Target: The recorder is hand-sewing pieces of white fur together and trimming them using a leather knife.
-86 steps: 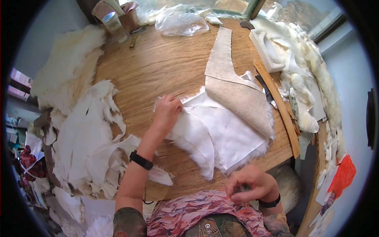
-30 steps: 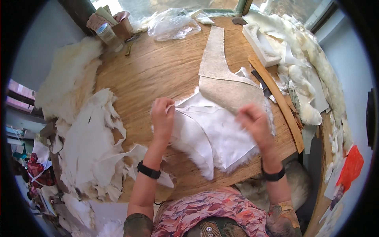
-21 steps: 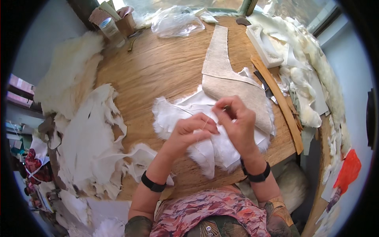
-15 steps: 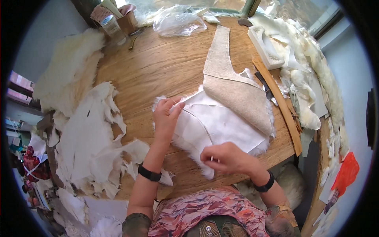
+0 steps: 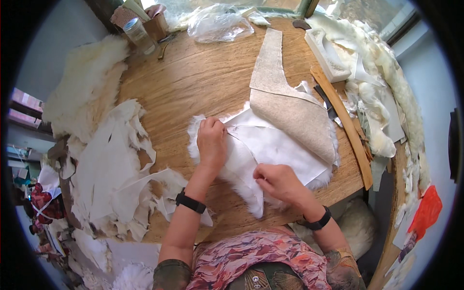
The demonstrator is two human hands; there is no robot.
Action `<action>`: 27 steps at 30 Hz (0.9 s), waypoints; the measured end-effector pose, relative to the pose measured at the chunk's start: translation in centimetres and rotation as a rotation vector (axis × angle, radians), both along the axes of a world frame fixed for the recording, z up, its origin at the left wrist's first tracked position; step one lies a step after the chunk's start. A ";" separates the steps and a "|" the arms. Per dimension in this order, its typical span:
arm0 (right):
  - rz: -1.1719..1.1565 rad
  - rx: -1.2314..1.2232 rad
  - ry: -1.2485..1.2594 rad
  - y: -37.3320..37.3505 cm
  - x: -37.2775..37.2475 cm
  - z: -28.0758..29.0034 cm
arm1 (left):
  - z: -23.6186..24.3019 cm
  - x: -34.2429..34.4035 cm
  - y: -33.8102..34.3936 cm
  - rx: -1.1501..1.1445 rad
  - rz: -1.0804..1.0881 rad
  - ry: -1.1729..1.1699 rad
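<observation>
A white fur piece (image 5: 290, 157) lies leather side up on the wooden table, with seam lines across it and fur along its edges. Over its right part is a beige felt piece (image 5: 280, 111) with a long narrow strip pointing away. My left hand (image 5: 211, 140) grips the white piece at its upper left seam, fingers bent down onto it. Low on the curved seam, my right hand (image 5: 273, 181) has finger and thumb pinched; whatever is between them is too small to make out.
Torn white skins (image 5: 104, 179) and a fleece (image 5: 82, 87) cover the left side. A wooden batten (image 5: 345, 125), foam block (image 5: 324, 55) and wool scraps line the right. A jar (image 5: 140, 36) and plastic bag (image 5: 217, 26) stand behind. A person (image 5: 43, 200) in red is at far left.
My right hand has been moving about over the piece, briefly meeting my left hand higher up, and is now low on the curved seam. My left hand has returned to the upper left seam.
</observation>
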State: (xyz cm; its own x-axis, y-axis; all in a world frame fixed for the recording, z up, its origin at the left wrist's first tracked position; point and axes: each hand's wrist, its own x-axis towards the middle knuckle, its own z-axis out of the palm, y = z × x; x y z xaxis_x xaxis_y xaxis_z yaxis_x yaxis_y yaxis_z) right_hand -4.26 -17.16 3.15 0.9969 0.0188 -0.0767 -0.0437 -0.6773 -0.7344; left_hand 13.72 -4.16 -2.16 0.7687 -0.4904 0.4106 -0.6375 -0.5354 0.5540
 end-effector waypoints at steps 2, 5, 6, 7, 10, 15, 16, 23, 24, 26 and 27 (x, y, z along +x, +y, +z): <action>-0.127 0.034 -0.009 -1.4 0.0 0.7 | 0.1 0.0 0.1 0.018 0.015 0.007; -0.227 0.024 0.006 -3.1 0.1 1.5 | -0.1 0.1 0.0 0.064 0.022 0.008; -0.234 -0.006 -0.014 -3.7 0.1 1.2 | -0.2 0.1 0.0 0.095 0.018 0.002; -0.232 -0.005 -0.015 -4.3 0.1 1.0 | -0.5 0.1 0.1 0.096 0.020 0.001; -0.560 0.015 -0.189 -8.1 0.1 0.0 | -1.0 0.4 0.2 0.086 0.030 -0.004; -1.127 0.843 -0.748 -18.9 -2.3 2.5 | -1.0 0.1 -0.4 0.126 0.042 -0.074; -1.127 0.839 -0.751 -18.5 -2.1 3.1 | -0.9 0.0 -0.7 0.122 0.039 -0.074; -0.504 0.515 -0.184 -3.0 1.1 2.4 | 1.3 -0.2 0.2 0.005 0.056 0.080; -0.145 0.261 -0.091 -1.3 0.6 2.5 | 2.7 -0.7 -0.1 -0.087 0.030 0.098; 0.052 0.244 -0.222 2.2 1.0 5.2 | 4.2 -2.0 -0.1 -0.161 -0.199 0.211; 0.059 0.247 -0.219 2.1 1.2 6.0 | 5.0 -2.8 0.1 -0.238 -0.432 0.328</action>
State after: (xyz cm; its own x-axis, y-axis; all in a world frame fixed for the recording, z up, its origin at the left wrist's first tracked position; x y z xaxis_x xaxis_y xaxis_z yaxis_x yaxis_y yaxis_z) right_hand -3.07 -15.05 9.20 0.9857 0.0687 0.1539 0.1680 -0.4741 -0.8643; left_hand 10.92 -4.08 2.80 0.6251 -0.7107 0.3227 -0.5454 -0.1019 0.8319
